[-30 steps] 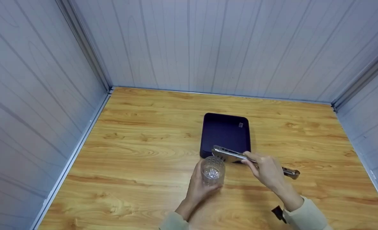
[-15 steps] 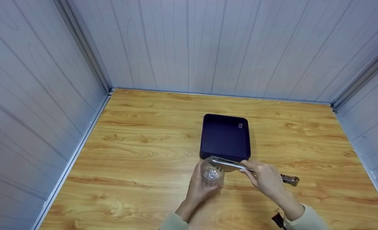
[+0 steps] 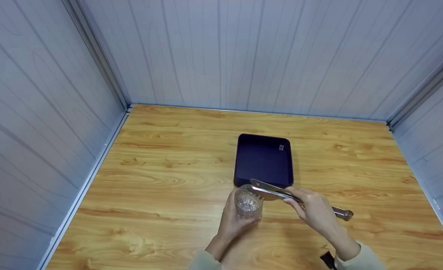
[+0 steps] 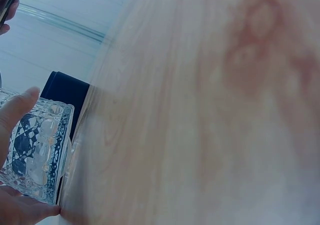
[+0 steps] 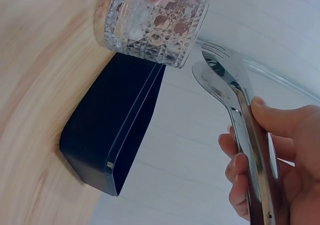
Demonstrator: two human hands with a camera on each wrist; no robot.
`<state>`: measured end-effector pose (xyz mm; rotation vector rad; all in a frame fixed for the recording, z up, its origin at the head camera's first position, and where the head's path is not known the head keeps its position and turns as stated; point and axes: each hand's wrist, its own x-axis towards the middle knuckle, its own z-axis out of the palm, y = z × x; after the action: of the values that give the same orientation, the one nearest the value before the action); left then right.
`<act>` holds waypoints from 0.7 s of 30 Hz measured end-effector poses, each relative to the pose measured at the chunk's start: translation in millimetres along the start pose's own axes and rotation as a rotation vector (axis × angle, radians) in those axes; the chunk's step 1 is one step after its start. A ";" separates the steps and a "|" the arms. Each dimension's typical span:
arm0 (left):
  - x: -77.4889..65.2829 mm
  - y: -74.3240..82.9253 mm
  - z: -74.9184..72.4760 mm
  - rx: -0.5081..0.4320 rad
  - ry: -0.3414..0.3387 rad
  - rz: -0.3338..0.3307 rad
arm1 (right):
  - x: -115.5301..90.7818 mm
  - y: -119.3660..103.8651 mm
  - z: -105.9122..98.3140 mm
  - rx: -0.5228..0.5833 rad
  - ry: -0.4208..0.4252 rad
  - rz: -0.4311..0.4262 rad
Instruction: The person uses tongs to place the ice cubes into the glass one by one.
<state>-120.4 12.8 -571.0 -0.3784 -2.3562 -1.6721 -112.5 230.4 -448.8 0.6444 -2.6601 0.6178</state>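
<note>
My left hand [image 3: 231, 217] grips a clear patterned glass [image 3: 248, 210] near the tray's front edge; the thumb and a finger wrap its side in the left wrist view. Glassy, see-through shapes show inside the glass, too unclear to name. In my right hand [image 3: 315, 212] are metal serving tongs [image 5: 252, 145], held between thumb and fingers. One tip is slotted like a fork, the other rounded like a spoon, and they stand slightly apart with nothing visible between them. The tips are over the glass's far right rim in the head view.
A dark blue rectangular tray [image 3: 264, 161] with a small pale sticker [image 3: 281, 147] lies just beyond the glass. Near the right sleeve is a small black object [image 3: 327, 258]. Pale panel walls [image 3: 244, 56] enclose the wooden tabletop [image 3: 161, 195].
The tongs' tips dipped from above the tray's front edge to the glass's mouth, then rose slightly and spread apart. The left hand and glass have stayed almost still.
</note>
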 end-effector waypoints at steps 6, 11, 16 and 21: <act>-1.2 0.1 0.1 0.001 0.012 0.024 | 2.3 6.8 3.5 0.024 -0.010 0.053; -1.6 0.5 -0.5 -0.008 0.010 0.007 | 5.5 13.1 6.1 0.042 -0.036 0.096; -1.8 0.5 -0.9 -0.002 0.010 -0.003 | 9.8 19.3 9.2 0.049 -0.023 0.116; -2.1 0.3 -1.0 0.016 0.013 0.009 | 14.2 24.0 12.2 0.020 -0.016 0.134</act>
<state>-118.3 11.8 -571.1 -0.3743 -2.3535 -1.6462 -139.0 238.9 -461.2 0.4807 -2.7316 0.6783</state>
